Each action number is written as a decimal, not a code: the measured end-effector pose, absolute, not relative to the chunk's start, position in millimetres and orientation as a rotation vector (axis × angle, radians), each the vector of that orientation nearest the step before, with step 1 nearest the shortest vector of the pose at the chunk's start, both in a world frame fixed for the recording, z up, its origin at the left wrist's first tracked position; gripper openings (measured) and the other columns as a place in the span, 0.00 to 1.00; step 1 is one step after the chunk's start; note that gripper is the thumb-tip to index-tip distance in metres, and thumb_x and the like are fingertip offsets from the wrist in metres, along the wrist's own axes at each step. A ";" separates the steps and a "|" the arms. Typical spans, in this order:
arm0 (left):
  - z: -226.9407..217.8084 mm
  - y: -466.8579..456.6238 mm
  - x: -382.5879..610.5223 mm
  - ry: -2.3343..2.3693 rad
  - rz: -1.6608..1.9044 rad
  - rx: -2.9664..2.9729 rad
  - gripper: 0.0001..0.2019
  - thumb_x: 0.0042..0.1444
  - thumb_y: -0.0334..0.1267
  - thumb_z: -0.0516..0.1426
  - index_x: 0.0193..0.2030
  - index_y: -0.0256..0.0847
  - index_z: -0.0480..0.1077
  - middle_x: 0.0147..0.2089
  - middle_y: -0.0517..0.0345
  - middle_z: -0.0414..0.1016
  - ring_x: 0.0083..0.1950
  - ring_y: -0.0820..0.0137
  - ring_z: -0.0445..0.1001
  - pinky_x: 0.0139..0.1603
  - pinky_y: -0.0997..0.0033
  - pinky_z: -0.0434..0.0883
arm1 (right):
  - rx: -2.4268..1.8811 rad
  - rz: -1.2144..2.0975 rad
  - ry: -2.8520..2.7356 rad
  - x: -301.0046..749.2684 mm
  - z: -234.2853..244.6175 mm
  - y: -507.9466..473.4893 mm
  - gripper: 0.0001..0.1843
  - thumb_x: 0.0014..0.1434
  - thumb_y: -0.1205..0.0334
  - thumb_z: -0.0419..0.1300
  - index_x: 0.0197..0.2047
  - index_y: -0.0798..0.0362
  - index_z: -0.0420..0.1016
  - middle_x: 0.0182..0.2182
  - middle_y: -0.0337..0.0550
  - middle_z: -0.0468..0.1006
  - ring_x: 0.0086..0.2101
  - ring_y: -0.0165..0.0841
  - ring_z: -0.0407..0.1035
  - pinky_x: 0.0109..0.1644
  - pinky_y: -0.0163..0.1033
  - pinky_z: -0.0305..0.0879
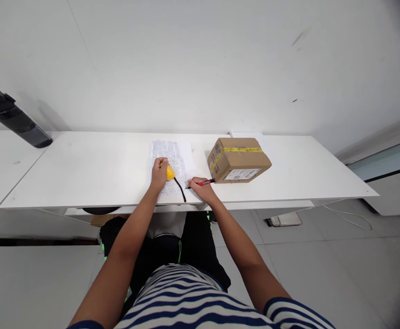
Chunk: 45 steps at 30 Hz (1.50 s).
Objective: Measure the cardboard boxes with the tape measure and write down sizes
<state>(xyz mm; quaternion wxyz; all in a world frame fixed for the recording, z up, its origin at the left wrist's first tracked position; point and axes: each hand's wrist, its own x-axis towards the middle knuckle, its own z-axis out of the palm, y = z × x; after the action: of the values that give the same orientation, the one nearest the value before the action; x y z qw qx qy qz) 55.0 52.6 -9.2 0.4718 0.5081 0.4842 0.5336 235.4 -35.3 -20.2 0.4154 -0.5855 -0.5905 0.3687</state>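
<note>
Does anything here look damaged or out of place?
Only some dark scuff marks stand out, on the wall above and right of the cardboard box: they break its otherwise pale surface. Nothing looks spilled.

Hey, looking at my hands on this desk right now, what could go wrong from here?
The back end of the pen in your right hand appears close to the cardboard box, so it might bump it.
The black strap on the yellow tool in your left hand reaches near the desk's front edge, so it could snag.
The written paper might shift under your hands.
</note>
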 end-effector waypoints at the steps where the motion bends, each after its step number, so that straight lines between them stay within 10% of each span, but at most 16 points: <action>1: -9.5 52.7 54.9 1.188 1.306 1.247 0.09 0.60 0.46 0.55 0.40 0.43 0.67 0.43 0.55 0.73 0.42 0.68 0.72 0.44 0.68 0.70 | -1.480 0.914 -1.475 235.2 -20.1 -35.4 0.18 0.58 0.49 0.55 0.23 0.50 0.74 0.24 0.41 0.77 0.33 0.38 0.71 0.41 0.41 0.65; 45: -8.7 50.5 54.3 1.169 1.305 1.211 0.08 0.62 0.44 0.56 0.41 0.42 0.70 0.42 0.55 0.73 0.40 0.68 0.71 0.41 0.69 0.69 | -1.565 0.824 -1.334 230.9 -12.9 -42.6 0.19 0.55 0.47 0.54 0.18 0.49 0.65 0.19 0.37 0.67 0.27 0.33 0.63 0.35 0.39 0.58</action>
<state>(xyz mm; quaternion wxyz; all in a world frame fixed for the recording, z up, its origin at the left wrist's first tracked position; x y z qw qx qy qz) 54.3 50.5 -8.7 0.4846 0.4974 0.4803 0.5358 230.9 -42.6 -12.9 0.4468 -0.6319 -0.5387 0.3329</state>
